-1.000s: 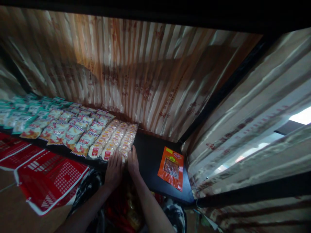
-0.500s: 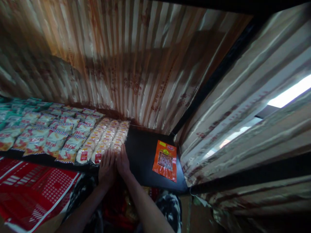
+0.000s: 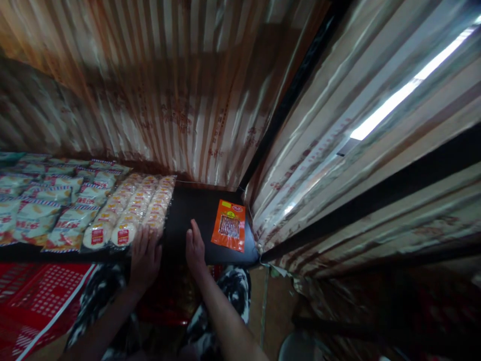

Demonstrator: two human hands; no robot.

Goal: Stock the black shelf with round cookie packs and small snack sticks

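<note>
Above bare black shelf, the right hand hovers.

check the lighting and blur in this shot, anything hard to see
Head view: glare whites out the gap at upper right; shadow darkens the back curtain; left hand and right hand look dim and soft; lower right sinks to near black.
</note>
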